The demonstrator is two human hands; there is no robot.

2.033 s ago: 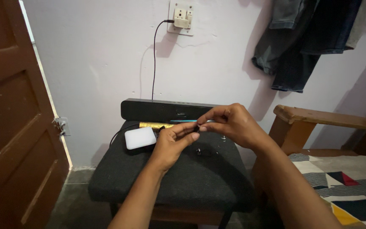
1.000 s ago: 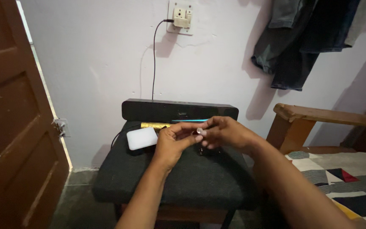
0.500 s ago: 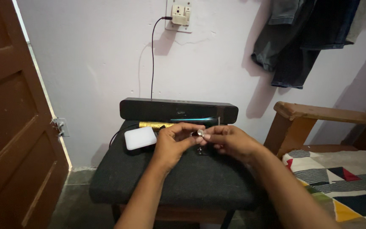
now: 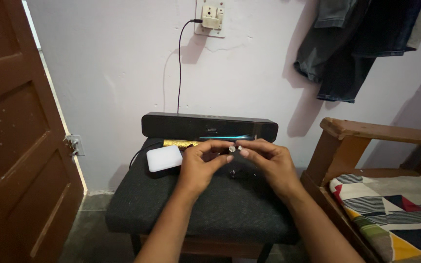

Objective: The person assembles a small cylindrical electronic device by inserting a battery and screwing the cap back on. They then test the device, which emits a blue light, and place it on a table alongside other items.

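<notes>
I hold both hands over the dark stool (image 4: 210, 214), fingertips meeting. My left hand (image 4: 201, 164) pinches a tiny pale piece (image 4: 231, 148) between thumb and forefinger; my right hand (image 4: 267, 163) pinches in narrowly just beside it, though I cannot tell whether it grips anything. Behind my hands lies a black speaker bar (image 4: 209, 127); a white box (image 4: 164, 158) sits left of them on the stool

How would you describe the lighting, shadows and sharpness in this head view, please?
Head view: dim, soft light; the cable and hanging clothes cast faint shadows on the wall. The speaker bar shows a thin cyan glow. The left hand and right hand look dark, and the small part they pinch is too blurred to identify.
</notes>
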